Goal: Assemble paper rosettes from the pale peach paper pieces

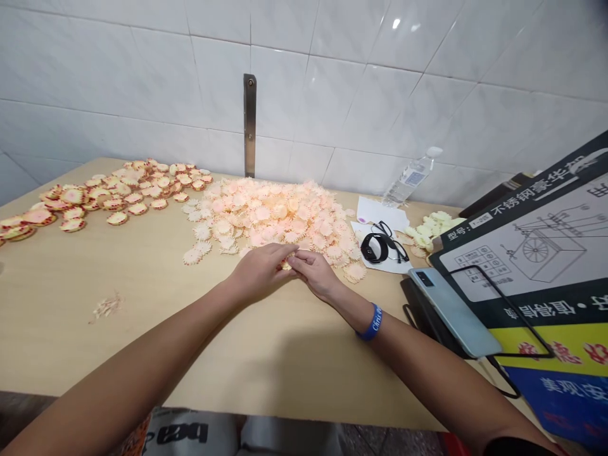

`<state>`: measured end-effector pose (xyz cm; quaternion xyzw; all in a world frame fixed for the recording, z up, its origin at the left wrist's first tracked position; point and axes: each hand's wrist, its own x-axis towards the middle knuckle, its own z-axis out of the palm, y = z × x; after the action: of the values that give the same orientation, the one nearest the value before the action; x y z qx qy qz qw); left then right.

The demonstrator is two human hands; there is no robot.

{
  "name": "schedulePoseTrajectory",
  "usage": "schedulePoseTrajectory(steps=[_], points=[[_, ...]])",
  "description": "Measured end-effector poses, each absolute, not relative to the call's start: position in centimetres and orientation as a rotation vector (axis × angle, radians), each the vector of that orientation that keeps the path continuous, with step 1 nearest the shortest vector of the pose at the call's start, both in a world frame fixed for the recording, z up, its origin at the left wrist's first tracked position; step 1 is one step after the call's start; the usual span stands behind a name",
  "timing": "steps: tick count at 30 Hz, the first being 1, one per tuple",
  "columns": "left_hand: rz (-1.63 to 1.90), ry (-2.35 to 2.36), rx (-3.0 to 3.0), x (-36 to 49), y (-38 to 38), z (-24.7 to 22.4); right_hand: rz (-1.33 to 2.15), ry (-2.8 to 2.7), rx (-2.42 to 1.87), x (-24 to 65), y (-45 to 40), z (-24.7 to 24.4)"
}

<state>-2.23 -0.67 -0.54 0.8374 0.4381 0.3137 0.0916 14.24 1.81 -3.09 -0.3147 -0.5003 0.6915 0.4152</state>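
Note:
My left hand (261, 269) and my right hand (316, 271) meet at the near edge of a big heap of pale pink, flower-shaped petal pieces (270, 209). Fingers of both are closed around a small pale yellowish petal piece (287, 265), mostly covered by them. A blue wristband (373, 322) circles my right wrist. Farther left lie many thicker stacks of petal pieces with red edges (114, 204), spread over the wooden table (199, 361).
Small scraps (107, 307) lie at left. On the right are a water bottle (411, 180), black glasses (393, 242), a black watch (374, 247), pale green petal pieces (434, 227), a phone (453, 310) and a large printed box (536, 253). A tiled wall (156, 76) borders the back.

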Motion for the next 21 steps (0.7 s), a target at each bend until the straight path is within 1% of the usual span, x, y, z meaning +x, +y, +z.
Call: schedulePoseTrajectory(steps=[6, 12, 18, 21], points=[[0.969, 1.272, 2.497, -2.6, -0.4, -0.3, 1.813, -1.226, -0.76, 14.4, 1.9, -2.9], [1.087, 1.062, 2.601, -2.0, -0.3, -1.0, 1.729, -1.346, -0.826, 14.3, 1.9, -3.3], [1.021, 1.029, 2.582, -1.9, -0.1, -1.2, 1.608, -1.493, -0.896, 14.4, 1.9, -3.4], [0.992, 1.07, 2.558, -2.1, -0.1, -1.3, 1.708, -1.43, -0.827, 14.5, 2.0, -3.3]])
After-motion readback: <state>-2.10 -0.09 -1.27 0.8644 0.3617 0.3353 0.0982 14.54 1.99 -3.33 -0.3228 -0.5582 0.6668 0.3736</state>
